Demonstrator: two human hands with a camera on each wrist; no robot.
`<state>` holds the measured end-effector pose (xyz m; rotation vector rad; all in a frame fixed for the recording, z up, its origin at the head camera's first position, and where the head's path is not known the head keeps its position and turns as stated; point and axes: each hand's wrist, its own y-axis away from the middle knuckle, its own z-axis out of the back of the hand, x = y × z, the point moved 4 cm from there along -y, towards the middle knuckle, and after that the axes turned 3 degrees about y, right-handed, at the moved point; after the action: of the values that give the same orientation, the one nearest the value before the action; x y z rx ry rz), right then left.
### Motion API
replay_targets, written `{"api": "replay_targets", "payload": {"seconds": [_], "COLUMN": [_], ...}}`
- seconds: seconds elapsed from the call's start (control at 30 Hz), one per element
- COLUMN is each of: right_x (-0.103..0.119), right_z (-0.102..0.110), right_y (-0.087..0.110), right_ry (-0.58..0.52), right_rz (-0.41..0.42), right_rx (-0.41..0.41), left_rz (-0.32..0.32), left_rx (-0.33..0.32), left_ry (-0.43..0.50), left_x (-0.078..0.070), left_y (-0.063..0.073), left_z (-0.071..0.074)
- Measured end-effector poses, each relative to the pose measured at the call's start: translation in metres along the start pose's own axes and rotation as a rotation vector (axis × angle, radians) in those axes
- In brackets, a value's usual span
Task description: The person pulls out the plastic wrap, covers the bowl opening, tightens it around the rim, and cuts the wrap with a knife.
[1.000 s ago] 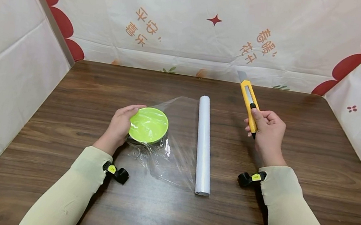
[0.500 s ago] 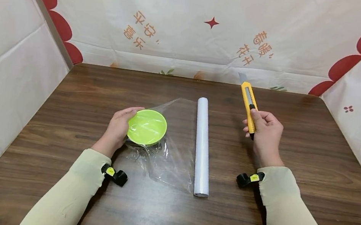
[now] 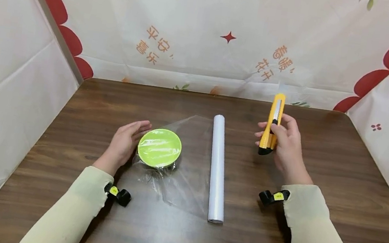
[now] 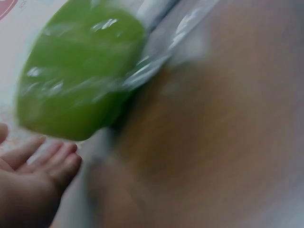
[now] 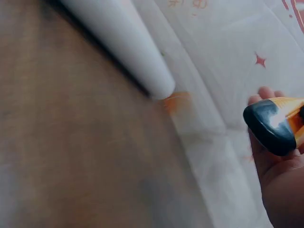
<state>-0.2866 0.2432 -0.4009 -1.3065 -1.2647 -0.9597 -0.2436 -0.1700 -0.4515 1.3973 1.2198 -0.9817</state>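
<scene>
A lime-green bowl (image 3: pixel 159 148) stands on the table, with clear plastic wrap (image 3: pixel 186 178) over its top and crumpled below its right side. The wrap runs right to a white roll (image 3: pixel 218 170). My left hand (image 3: pixel 122 142) is beside the bowl's left side, its fingers extended; in the left wrist view a bare palm shows next to the green bowl (image 4: pixel 80 71). My right hand (image 3: pixel 288 147) holds a yellow utility knife (image 3: pixel 272 124) between thumb and fingers, blade pointing away. The knife's black butt end (image 5: pixel 270 127) shows in the right wrist view.
The brown wooden table (image 3: pixel 56 201) ends at a white printed cloth (image 3: pixel 202 10) at the back. More white cloth walls (image 3: pixel 0 69) rise on both sides. A black wrist camera (image 3: pixel 123 197) sits on the left sleeve, another (image 3: pixel 266 197) on the right.
My left thumb and fingers have come off the bowl's rim and straightened. The knife in my right hand has swung from leaning left to nearly upright. The head view has tilted up slightly.
</scene>
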Motion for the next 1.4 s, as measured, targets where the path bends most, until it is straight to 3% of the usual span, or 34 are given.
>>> {"api": "replay_targets", "payload": {"seconds": [0.07, 0.13, 0.2, 0.33, 0.4, 0.47, 0.57, 0.7, 0.9, 1.1, 1.4], "right_x": [0.008, 0.016, 0.023, 0.031, 0.032, 0.028, 0.020, 0.008, -0.005, -0.005, -0.007], "right_z": [-0.008, -0.020, -0.034, -0.066, -0.082, -0.096, -0.115, -0.128, -0.129, -0.132, -0.131], "right_y": [-0.007, -0.016, -0.025, -0.043, -0.049, -0.052, -0.056, -0.058, -0.053, -0.049, -0.043], "right_ry": [0.079, 0.188, 0.315, 0.580, 0.668, 0.722, 0.796, 0.951, 1.098, 1.167, 1.226], "right_rz": [-0.012, -0.039, -0.088, -0.197, -0.243, -0.279, -0.312, -0.340, -0.384, -0.387, -0.402], "right_rx": [0.012, 0.031, 0.062, 0.177, 0.223, 0.249, 0.279, 0.339, 0.420, 0.429, 0.450], "left_rz": [-0.009, -0.003, -0.026, -0.044, -0.038, -0.010, 0.005, 0.035, 0.081, 0.156, 0.191], "left_rx": [-0.003, 0.021, 0.084, 0.279, 0.364, 0.421, 0.458, 0.498, 0.536, 0.513, 0.485], "left_ry": [-0.084, -0.225, -0.476, -0.970, -1.113, -1.212, -1.324, -1.390, -1.377, -1.348, -1.350], "left_x": [-0.013, -0.034, -0.059, -0.096, -0.103, -0.098, -0.089, -0.074, -0.057, -0.046, -0.037], "left_y": [-0.007, -0.017, -0.031, -0.060, -0.075, -0.089, -0.105, -0.117, -0.127, -0.131, -0.133], "left_z": [0.003, -0.002, -0.014, -0.059, -0.083, -0.102, -0.122, -0.140, -0.163, -0.170, -0.170]}}
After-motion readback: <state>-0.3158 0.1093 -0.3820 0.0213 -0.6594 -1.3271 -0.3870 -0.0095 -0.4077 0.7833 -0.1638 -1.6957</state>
